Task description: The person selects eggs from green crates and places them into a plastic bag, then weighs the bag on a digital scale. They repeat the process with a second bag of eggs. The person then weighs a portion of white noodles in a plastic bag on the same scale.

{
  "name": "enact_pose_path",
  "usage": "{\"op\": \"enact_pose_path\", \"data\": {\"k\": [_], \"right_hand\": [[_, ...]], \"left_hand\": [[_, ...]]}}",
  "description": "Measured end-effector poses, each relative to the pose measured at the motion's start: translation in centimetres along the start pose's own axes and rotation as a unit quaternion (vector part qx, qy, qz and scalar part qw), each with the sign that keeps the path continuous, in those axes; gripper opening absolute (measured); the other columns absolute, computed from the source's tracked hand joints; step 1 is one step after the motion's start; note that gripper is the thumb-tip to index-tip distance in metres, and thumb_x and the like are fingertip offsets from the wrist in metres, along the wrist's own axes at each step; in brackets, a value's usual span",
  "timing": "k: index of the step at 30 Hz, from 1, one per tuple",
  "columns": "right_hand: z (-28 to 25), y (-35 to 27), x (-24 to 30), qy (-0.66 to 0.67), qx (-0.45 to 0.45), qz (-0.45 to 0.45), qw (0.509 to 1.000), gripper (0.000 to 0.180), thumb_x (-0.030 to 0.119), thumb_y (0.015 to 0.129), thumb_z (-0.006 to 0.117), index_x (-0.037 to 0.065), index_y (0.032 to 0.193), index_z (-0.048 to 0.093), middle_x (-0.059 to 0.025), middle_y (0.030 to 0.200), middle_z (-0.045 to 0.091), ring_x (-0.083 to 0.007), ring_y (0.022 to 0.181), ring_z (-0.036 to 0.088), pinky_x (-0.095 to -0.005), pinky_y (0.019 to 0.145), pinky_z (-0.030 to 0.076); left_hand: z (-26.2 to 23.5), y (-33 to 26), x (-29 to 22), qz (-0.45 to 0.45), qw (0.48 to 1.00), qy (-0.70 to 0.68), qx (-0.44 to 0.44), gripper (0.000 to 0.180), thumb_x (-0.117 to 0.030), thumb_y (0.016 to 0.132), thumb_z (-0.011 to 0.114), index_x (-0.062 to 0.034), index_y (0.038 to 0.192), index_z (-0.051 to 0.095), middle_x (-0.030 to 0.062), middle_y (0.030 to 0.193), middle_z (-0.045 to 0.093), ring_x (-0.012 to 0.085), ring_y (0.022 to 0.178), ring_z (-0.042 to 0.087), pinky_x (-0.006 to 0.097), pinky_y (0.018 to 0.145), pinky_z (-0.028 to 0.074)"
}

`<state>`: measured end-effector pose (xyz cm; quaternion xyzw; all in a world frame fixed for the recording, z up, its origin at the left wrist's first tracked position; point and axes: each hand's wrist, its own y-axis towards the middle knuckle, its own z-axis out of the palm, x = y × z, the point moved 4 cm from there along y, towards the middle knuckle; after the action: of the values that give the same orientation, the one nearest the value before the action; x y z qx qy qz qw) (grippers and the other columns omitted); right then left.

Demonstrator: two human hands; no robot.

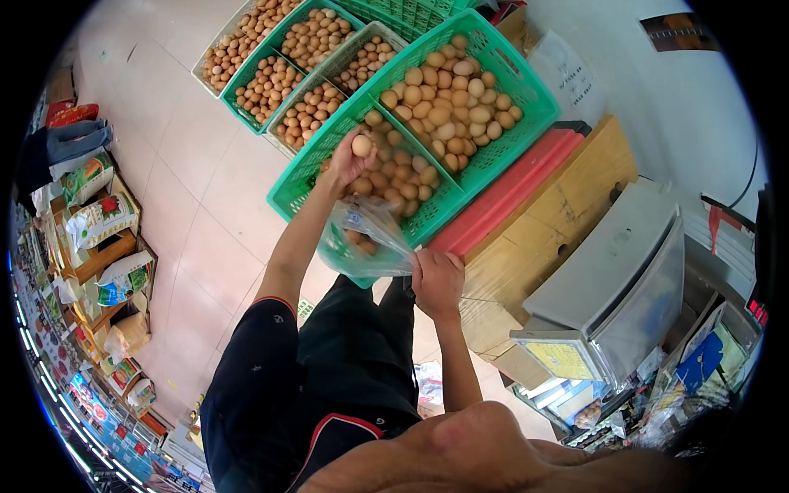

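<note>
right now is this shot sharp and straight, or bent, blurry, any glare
Head view: strong fisheye bend with a black rim; the green crates curve. Even indoor light, soft shadows. The egg in the left hand is sharp; the clear bag shows slight glare.

A single pale brown egg (362,145) sits just above the middle of the frame, slightly left, pinched in the fingertips of the left hand (345,164) over a green plastic crate (288,193) filled with similar eggs. The egg is smooth, oval and whole, lighter in tone than many beneath it. Just below, near the centre of the frame, hangs a clear plastic bag (366,238), crumpled and glossy, its mouth gathered in the closed right hand (437,282) at its lower right. A few brown eggs show through the film, resting in the bag's belly against the crate's near corner.
</note>
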<state>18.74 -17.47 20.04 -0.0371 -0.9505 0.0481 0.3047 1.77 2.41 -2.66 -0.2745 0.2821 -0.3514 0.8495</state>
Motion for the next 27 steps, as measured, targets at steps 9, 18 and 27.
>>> {"op": "enact_pose_path", "data": {"k": [9,18,27], "right_hand": [[0.6,-0.1,-0.2,-0.001,0.008,-0.002,1.0,0.007,0.015,0.082,0.057,0.009,0.078,0.056,-0.0061,0.069,0.056,-0.0247,0.069,0.057,-0.0371,0.074,0.042],[0.0,-0.2,-0.2,0.0,-0.004,-0.001,1.0,0.006,0.015,0.081,0.057,0.01,0.078,0.056,-0.0056,0.07,0.056,-0.0243,0.07,0.057,-0.0372,0.073,0.042],[-0.1,-0.6,0.4,-0.048,0.0,0.012,0.999,0.01,0.017,0.08,0.054,0.011,0.072,0.054,-0.0055,0.069,0.058,-0.0247,0.069,0.058,-0.0382,0.073,0.043]], "left_hand": [[0.6,2.7,-0.6,0.171,0.374,0.905,-0.108,0.032,-0.014,0.085,0.054,-0.0127,0.117,0.051,0.0118,0.091,0.062,0.0302,0.089,0.06,0.037,0.067,0.051],[1.8,4.8,2.0,0.067,0.27,0.954,-0.11,0.049,-0.018,0.079,0.063,-0.0151,0.124,0.044,0.0091,0.097,0.063,0.0233,0.095,0.06,0.042,0.077,0.047],[4.1,-5.4,0.2,-0.115,0.98,0.136,0.088,0.045,-0.038,0.094,0.044,0.0024,0.114,0.047,0.0125,0.089,0.061,0.0144,0.061,0.053,0.023,0.045,0.043]]}}
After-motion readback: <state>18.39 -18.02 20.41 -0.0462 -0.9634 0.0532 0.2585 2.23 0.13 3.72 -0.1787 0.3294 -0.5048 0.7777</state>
